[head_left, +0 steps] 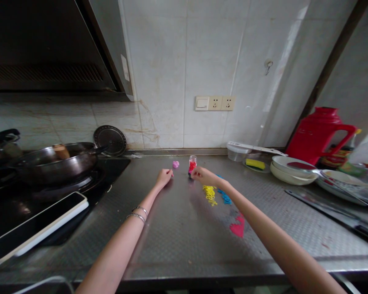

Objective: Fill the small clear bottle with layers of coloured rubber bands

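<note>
A small clear jar (192, 165) with red bits inside stands upright on the steel counter (178, 237). My right hand (202, 175) is closed beside the jar's base, touching or nearly touching it. My left hand (164, 178) rests on the counter with fingers pinched together, and what they hold is too small to name. A small pink lump (176, 164) lies just beyond that hand. Loose piles of yellow bits (209, 194), blue bits (225, 197) and red bits (238, 226) lie under and beside my right forearm.
A dark pan (53, 161) sits on the stove at left, with a phone (39, 226) lying at the stove's front. At right are stacked white bowls (291, 168), a red jug (317, 132), a clear tub (237, 152) and a knife (331, 210).
</note>
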{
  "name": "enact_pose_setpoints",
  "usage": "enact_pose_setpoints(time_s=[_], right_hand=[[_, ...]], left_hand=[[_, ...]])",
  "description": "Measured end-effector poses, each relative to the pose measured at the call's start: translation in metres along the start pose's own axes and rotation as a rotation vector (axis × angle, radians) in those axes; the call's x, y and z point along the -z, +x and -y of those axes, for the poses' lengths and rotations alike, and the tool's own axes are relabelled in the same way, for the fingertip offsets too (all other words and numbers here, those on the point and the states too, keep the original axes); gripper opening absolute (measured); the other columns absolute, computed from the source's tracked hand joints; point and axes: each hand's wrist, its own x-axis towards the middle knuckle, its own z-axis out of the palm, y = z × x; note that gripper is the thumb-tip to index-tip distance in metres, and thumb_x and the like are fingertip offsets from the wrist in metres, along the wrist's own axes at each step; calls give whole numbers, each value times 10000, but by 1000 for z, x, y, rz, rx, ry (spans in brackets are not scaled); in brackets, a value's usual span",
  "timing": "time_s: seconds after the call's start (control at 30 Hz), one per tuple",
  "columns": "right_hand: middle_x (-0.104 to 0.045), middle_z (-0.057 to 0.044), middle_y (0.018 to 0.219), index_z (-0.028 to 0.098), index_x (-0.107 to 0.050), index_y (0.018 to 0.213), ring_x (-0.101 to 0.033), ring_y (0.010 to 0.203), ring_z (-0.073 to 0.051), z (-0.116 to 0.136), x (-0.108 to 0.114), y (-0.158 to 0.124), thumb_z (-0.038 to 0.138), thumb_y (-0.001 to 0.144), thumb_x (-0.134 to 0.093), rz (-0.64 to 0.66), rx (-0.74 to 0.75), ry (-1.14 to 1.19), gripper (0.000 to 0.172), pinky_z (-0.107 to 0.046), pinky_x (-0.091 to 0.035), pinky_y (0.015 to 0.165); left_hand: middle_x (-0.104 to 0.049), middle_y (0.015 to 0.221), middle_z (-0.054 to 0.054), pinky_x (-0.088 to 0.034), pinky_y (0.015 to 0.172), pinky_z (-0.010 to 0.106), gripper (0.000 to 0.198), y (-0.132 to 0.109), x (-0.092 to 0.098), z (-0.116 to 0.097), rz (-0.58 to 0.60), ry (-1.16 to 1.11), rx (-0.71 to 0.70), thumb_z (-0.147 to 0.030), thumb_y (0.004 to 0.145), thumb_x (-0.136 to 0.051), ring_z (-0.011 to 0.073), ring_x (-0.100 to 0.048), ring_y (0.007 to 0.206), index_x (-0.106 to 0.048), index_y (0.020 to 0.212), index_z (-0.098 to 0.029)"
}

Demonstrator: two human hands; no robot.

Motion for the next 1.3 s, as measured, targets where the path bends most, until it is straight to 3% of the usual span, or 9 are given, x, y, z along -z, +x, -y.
enact_pose_setpoints(time_s=[0.13, 0.23, 0.47, 0.77, 0.97, 1.17, 1.3], right_hand=[[-591, -51, 761, 114, -609, 776, -493, 703, -126, -10, 43, 23, 176, 769, -447, -301, -37, -31, 174, -212, -383, 659], [-575, -71, 788, 108, -622, 795, -486, 784, -142, -17, 58, 41, 142, 753, -469, -373, -56, -136, 162, -218, -383, 725], [-597, -96, 837, 108, -662, 817, -516, 810, -147, -22, 52, 68, 124, 743, -490, -234, -55, -237, 188, -208, -390, 738], [-659, -85, 825, 114, -704, 824, -558, 748, -152, -19, 59, 69, 146, 737, -505, -152, -61, -256, 220, -207, -403, 691], [-662, -77, 855, 132, -692, 846, -564, 779, -163, -22, 60, 40, 185, 759, -499, -281, -75, -166, 218, -228, -415, 698], [-657, -67, 863, 151, -679, 843, -574, 754, -157, -52, 24, -20, 237, 752, -520, -280, -190, -71, 202, -242, -434, 699], [-649, -69, 876, 154, -670, 892, -570, 768, -159, -65, 5, -46, 298, 770, -506, -265, -230, -57, 250, -245, -430, 717]], left_hand=[[-482, 421, -8, -276, 492, 222, 347, -1, 1, -2, -1, -8, 20, -304, 753, -382, 118, -462, 457, -596, 535, -138], [-497, 435, -4, -279, 495, 221, 333, -2, 2, -2, -2, -25, 31, -287, 752, -394, 117, -465, 460, -598, 538, -133], [-487, 429, -11, -267, 496, 223, 343, -1, 0, 1, 4, -38, 28, -296, 761, -388, 111, -451, 448, -594, 541, -133], [-478, 422, -16, -282, 510, 225, 346, -1, 0, 1, 0, -66, 25, -310, 762, -388, 110, -452, 447, -585, 534, -138], [-488, 431, -9, -270, 493, 220, 339, 0, 1, 1, 3, -58, 32, -296, 762, -394, 112, -459, 456, -589, 538, -132], [-504, 443, -6, -283, 506, 221, 340, 0, 1, -2, -3, -37, 12, -308, 756, -399, 120, -471, 481, -596, 541, -132], [-504, 461, -9, -292, 514, 221, 354, -3, 3, -8, -57, -54, -39, -337, 764, -394, 116, -466, 495, -584, 544, -136]])
